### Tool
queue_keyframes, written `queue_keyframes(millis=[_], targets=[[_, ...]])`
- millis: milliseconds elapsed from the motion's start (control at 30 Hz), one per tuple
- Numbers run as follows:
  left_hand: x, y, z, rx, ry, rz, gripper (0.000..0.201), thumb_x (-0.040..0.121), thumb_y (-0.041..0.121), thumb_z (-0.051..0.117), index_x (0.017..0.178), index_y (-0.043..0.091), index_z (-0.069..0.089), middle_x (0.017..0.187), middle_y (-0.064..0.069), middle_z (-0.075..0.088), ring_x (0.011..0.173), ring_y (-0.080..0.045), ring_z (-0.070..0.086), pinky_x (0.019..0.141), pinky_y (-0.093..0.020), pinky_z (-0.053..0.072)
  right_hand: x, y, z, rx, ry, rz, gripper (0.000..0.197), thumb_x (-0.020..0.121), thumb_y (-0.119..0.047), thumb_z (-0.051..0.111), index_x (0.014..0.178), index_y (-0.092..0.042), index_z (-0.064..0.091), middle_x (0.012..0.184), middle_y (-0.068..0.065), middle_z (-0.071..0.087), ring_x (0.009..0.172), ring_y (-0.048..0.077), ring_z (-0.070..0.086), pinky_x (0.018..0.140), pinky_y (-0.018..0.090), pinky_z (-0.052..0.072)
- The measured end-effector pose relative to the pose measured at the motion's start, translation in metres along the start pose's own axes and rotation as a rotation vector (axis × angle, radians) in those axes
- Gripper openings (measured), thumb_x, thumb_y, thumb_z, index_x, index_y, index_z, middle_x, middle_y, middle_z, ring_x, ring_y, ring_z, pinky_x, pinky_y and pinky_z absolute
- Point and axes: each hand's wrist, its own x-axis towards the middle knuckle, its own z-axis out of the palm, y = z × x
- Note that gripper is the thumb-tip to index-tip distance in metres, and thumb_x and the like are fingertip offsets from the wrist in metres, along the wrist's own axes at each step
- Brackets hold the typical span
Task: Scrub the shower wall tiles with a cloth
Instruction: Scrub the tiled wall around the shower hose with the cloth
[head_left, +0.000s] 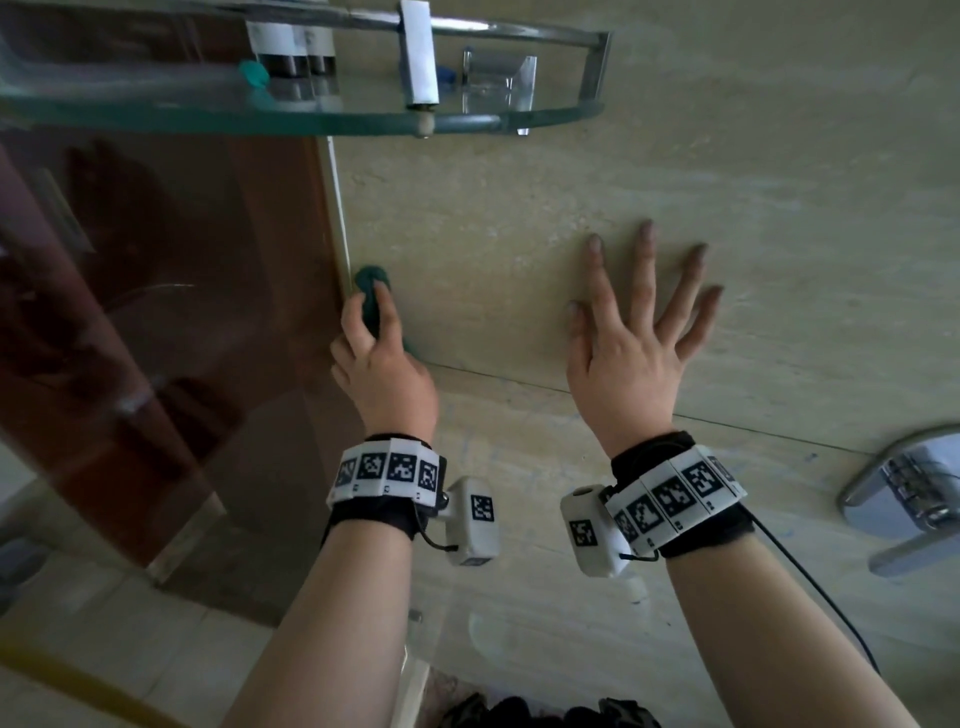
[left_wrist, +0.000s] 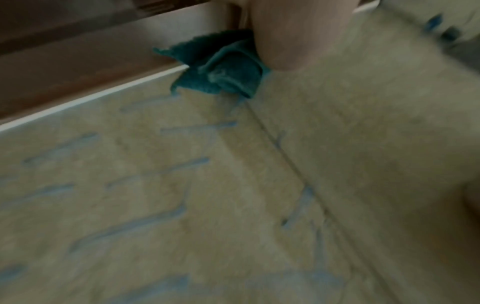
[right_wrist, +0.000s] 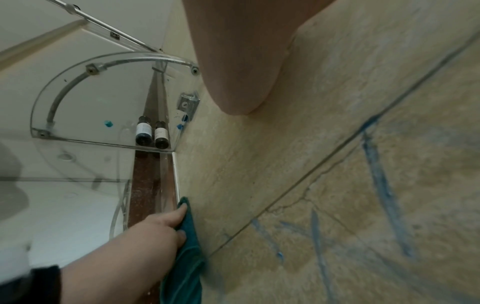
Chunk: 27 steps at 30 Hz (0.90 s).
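Pressing a bunched teal terry cloth against beige stone-look shower wall tiles, the person's left hand works at the wall's left edge, where a white trim strip meets a brown-tinted glass panel. Its fingers curl around the cloth, which is crumpled and folded, 1 loose end hanging below the hand in the right wrist view. The cloth's long axis runs up the wall alongside the strip, just above a dark grout line. Blue streaks mark the tile below that line. The right hand lies flat on the tile well apart, all 5 fingers spread wide. Bare tile stretches between the hands; a curved glass corner shelf with a metal rail juts out overhead, and a chrome handle sits lower right.
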Motion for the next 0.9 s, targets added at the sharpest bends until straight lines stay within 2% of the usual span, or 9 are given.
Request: queue_keyframes(millis=[67,200,333,467,533,633,733,800,900], targets=[[-0.020,-0.003,0.008,0.022,-0.068,-0.067,0.065,0.087,-0.003,0.049,0.148,0.016,0.035,0.151,-0.010,0.031,0.113,-0.036,0.040,0.094,-0.044,0.029,0.000,0.000,0.000,0.005,-0.002,0.001,0.050,0.100,-0.038,0.038,0.149,-0.032,0.028,0.159,0.005,0.018,0.142,0.046,0.007,0.114,0.059,0.003],[-0.048,-0.020,0.018,0.036,-0.197,-0.183,0.064,0.091,0.002,0.049,0.150,0.016,0.029,0.153,-0.010,0.023,0.122,-0.037,0.035,0.099,-0.046,0.026,-0.002,0.001,0.001,0.011,-0.001,-0.004,0.050,0.100,-0.037,0.041,0.149,-0.033,0.029,0.159,0.004,0.018,0.142,0.045,0.007,0.114,0.060,0.004],[-0.042,-0.014,0.019,-0.045,-0.163,-0.260,0.063,0.090,-0.001,0.048,0.149,0.014,0.032,0.152,-0.013,0.025,0.123,-0.037,0.035,0.100,-0.044,0.026,-0.002,0.002,0.001,0.008,0.008,-0.017,0.050,0.100,-0.037,0.042,0.148,-0.033,0.031,0.158,0.004,0.020,0.142,0.045,0.009,0.114,0.059,0.004],[-0.065,0.006,0.028,-0.130,-0.160,-0.111,0.065,0.083,-0.008,0.055,0.144,0.008,0.041,0.148,-0.020,0.034,0.117,-0.042,0.042,0.098,-0.052,0.035,-0.002,0.002,0.002,0.009,0.007,-0.022,0.049,0.100,-0.037,0.042,0.148,-0.033,0.031,0.158,0.003,0.020,0.142,0.045,0.007,0.114,0.059,0.003],[-0.085,0.017,0.035,-0.151,-0.198,0.023,0.068,0.076,-0.011,0.062,0.140,0.009,0.047,0.142,-0.020,0.040,0.115,-0.036,0.041,0.095,-0.052,0.039,-0.002,0.003,0.002,0.009,0.007,-0.023,0.050,0.100,-0.037,0.042,0.148,-0.034,0.030,0.158,0.003,0.020,0.142,0.044,0.007,0.114,0.059,0.002],[-0.104,0.027,0.043,-0.129,-0.226,0.300,0.070,0.064,-0.016,0.062,0.129,0.009,0.058,0.129,-0.010,0.043,0.104,-0.025,0.040,0.085,-0.047,0.048,-0.002,0.004,0.002,0.004,0.014,-0.027,0.049,0.100,-0.037,0.042,0.148,-0.033,0.031,0.158,0.003,0.022,0.142,0.044,0.007,0.114,0.058,0.002],[-0.101,0.017,0.042,-0.076,-0.220,0.454,0.070,0.060,-0.014,0.065,0.124,0.013,0.063,0.126,-0.004,0.038,0.100,-0.022,0.039,0.080,-0.043,0.050,-0.002,0.003,0.000,0.008,0.009,-0.028,0.049,0.101,-0.038,0.041,0.148,-0.033,0.031,0.158,0.004,0.022,0.142,0.045,0.009,0.114,0.059,0.003],[-0.090,0.008,0.034,-0.022,-0.224,0.459,0.075,0.057,-0.014,0.067,0.125,0.017,0.063,0.127,-0.002,0.040,0.099,-0.023,0.040,0.076,-0.042,0.049,-0.002,0.003,-0.001,0.011,0.006,-0.031,0.049,0.101,-0.038,0.040,0.148,-0.033,0.031,0.158,0.004,0.022,0.142,0.045,0.009,0.114,0.059,0.003],[-0.070,-0.004,0.022,-0.038,-0.227,0.239,0.074,0.067,-0.013,0.065,0.134,0.018,0.057,0.139,-0.008,0.044,0.110,-0.034,0.045,0.088,-0.049,0.044,-0.002,0.004,-0.001,0.015,0.004,-0.033,0.049,0.100,-0.037,0.041,0.148,-0.033,0.031,0.158,0.004,0.022,0.142,0.046,0.010,0.114,0.058,0.001]])
